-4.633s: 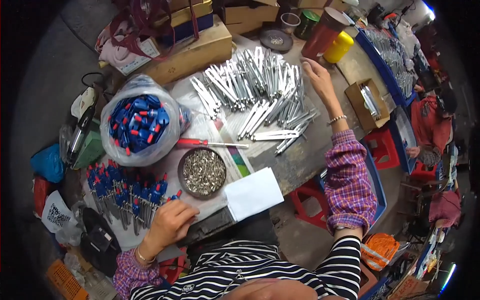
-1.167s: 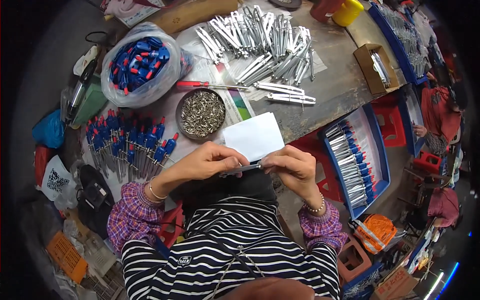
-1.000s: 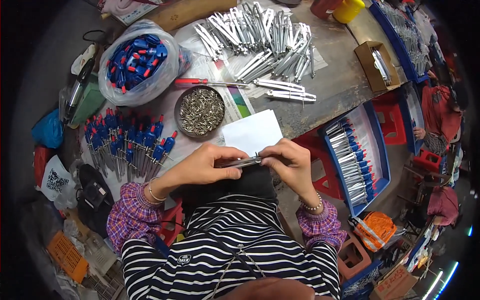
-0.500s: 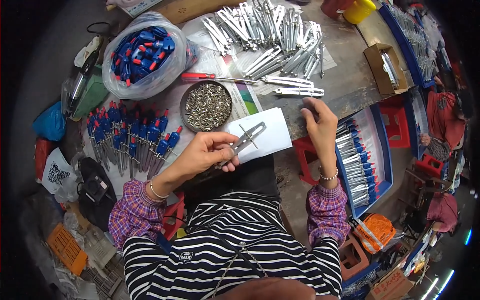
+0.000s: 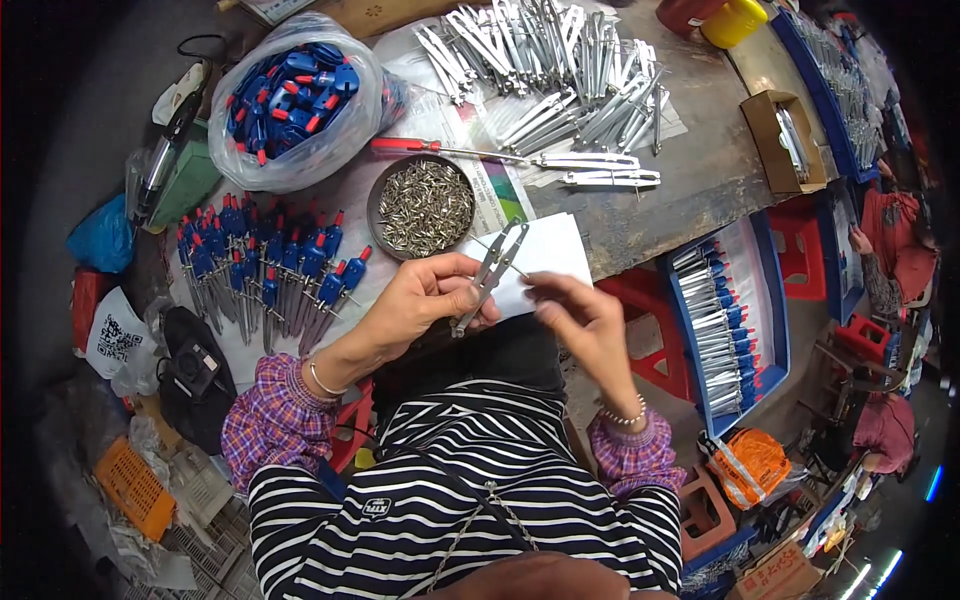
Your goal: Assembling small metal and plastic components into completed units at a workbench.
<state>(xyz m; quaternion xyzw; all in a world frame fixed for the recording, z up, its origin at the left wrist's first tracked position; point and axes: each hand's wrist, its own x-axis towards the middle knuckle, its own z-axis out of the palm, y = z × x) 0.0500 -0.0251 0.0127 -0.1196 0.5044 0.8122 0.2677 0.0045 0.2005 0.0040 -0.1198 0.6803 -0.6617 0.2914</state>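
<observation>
My left hand (image 5: 430, 298) pinches a silver metal drawing compass (image 5: 492, 276), its two long legs tilted up and away and a thin rod crossing them. My right hand (image 5: 585, 325) is just to the right, thumb and fingers apart. Its fingertips come close to the right end of the rod; whether they touch it I cannot tell. White paper (image 5: 550, 250) lies behind and below the compass. Beyond my left hand stands a round bowl (image 5: 378, 222) full of small metal pins or screws (image 5: 428, 208).
Silver compass legs (image 5: 545, 60) are heaped at the back, near a red-handled screwdriver (image 5: 405, 146). On the left are a clear bag (image 5: 225, 165) of blue-and-red parts and blue-topped compasses (image 5: 270, 260). A blue tray (image 5: 775, 300) of similar pieces and red stools (image 5: 655, 325) are right.
My right hand has come down and left from beside the table edge to the rod's end. The compass, still in my left hand, has turned more upright.
</observation>
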